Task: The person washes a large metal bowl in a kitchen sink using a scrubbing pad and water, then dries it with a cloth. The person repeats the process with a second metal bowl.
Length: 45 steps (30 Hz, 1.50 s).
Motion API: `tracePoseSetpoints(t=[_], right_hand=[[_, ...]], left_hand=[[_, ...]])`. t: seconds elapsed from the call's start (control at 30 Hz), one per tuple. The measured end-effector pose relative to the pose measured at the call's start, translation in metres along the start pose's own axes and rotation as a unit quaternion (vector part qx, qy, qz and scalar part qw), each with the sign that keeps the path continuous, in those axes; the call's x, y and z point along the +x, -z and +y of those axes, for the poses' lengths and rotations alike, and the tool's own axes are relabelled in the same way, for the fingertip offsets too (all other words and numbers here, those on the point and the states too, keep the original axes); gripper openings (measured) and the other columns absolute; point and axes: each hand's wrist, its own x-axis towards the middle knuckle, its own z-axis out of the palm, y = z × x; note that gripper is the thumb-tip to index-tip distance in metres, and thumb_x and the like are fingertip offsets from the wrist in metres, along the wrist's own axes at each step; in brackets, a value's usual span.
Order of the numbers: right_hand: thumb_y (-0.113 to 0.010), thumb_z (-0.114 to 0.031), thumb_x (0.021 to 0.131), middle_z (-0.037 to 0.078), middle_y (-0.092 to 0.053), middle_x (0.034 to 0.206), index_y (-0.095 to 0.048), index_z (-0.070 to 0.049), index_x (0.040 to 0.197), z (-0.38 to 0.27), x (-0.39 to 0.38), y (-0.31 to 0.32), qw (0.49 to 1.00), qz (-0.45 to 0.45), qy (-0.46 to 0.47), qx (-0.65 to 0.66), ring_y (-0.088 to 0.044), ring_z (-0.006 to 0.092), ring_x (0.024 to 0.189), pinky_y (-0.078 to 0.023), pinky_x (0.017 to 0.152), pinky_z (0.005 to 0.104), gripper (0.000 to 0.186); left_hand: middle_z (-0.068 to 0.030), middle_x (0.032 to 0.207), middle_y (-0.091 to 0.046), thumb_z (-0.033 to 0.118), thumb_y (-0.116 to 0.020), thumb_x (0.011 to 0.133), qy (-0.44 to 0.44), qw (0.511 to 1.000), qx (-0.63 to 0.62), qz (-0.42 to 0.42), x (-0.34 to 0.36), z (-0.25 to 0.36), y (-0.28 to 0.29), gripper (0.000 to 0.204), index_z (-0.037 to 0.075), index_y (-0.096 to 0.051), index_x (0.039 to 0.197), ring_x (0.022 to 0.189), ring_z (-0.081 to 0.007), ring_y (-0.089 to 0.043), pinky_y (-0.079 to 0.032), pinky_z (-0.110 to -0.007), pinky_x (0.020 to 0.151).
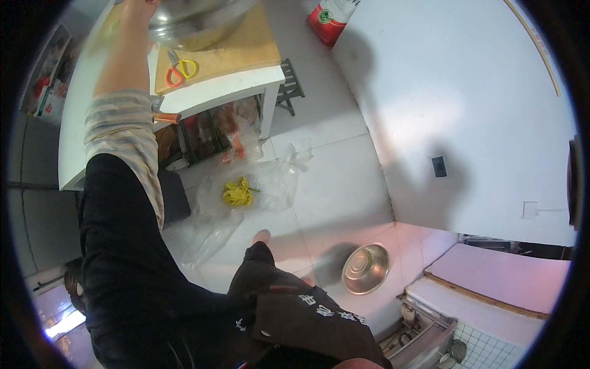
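Observation:
My left arm reaches up along the table to the far left, and my left hand point(145, 5) is at the top edge of the picture, mostly cut off. Its visible fingers are closed at the near-left rim of a shiny metal basin point(190, 27). That basin is over a wooden board point(249, 46) on the white table. Scissors point(178, 69) with one red and one yellow handle loop lie on the board's near edge. An orange-brown handle point(166, 117) sticks out past the table edge beside my sleeve. My right hand is out of view.
Yellow-green leaves point(238, 192) lie on clear plastic sheeting point(212, 224) on the tiled floor, near my foot. Another metal basin point(366, 268) stands on the floor at right. A folding stool point(289, 89) and a red-and-white bag point(332, 23) are beyond the table.

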Motion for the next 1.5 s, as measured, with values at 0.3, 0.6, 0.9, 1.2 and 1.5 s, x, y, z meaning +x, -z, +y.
tracePoseSetpoints(t=[0.3,0.6,0.9,1.2,1.5], right_hand=[[-0.059,-0.039,0.095,0.015,-0.069,0.076,-0.069,0.004,0.093,0.017,0.059,-0.009,0.967,0.062,0.154,0.195,-0.063,0.0204,0.073,-0.050,0.068,0.0397,0.044],[-0.059,-0.050,0.091,0.015,-0.073,0.089,-0.072,0.003,0.104,0.047,0.014,-0.029,0.915,-0.048,-0.015,0.401,-0.069,0.0198,0.081,-0.053,0.076,0.0338,0.056],[-0.051,-0.053,0.092,0.022,-0.071,0.092,-0.072,0.002,0.097,0.236,0.003,-0.246,0.847,-0.105,-0.143,0.501,-0.068,0.0313,0.091,-0.049,0.081,0.0420,0.059],[-0.060,-0.037,0.096,0.005,-0.070,0.090,-0.072,0.002,0.099,0.226,-0.059,-0.435,0.742,-0.133,-0.236,0.613,-0.060,0.0123,0.078,-0.048,0.070,0.0296,0.042],[-0.057,-0.039,0.099,0.002,-0.071,0.100,-0.071,0.000,0.113,0.134,-0.042,-0.425,0.660,-0.249,-0.271,0.655,-0.062,0.0128,0.091,-0.049,0.083,0.0289,0.044]], left_hand=[[-0.0115,0.085,-0.052,0.005,-0.052,0.094,0.228,0.973,0.024,-0.028,-0.217,-0.146,0.054,0.003,0.003,-0.054,0.095,0.084,-0.0276,-0.058,-0.058,-0.043,0.080],[-0.0181,0.090,-0.053,0.003,-0.056,0.085,0.598,0.738,0.302,-0.076,-0.592,-0.392,0.218,0.010,-0.003,-0.052,0.090,0.082,-0.0364,-0.061,-0.058,-0.049,0.077],[-0.0124,0.095,-0.060,0.016,-0.061,0.090,0.600,0.485,0.530,-0.352,-0.991,-0.445,0.167,0.020,0.002,-0.056,0.103,0.091,-0.0289,-0.065,-0.055,-0.042,0.084],[-0.0098,0.090,-0.060,0.017,-0.061,0.088,0.515,0.424,0.617,-0.418,-1.134,-0.628,0.220,0.016,0.003,-0.059,0.097,0.086,-0.0239,-0.062,-0.052,-0.037,0.078],[-0.0177,0.127,-0.060,0.021,-0.066,0.085,0.546,0.514,0.568,-0.339,-1.202,-0.769,0.238,0.047,-0.001,-0.058,0.125,0.112,-0.0322,-0.059,-0.047,-0.043,0.096]])
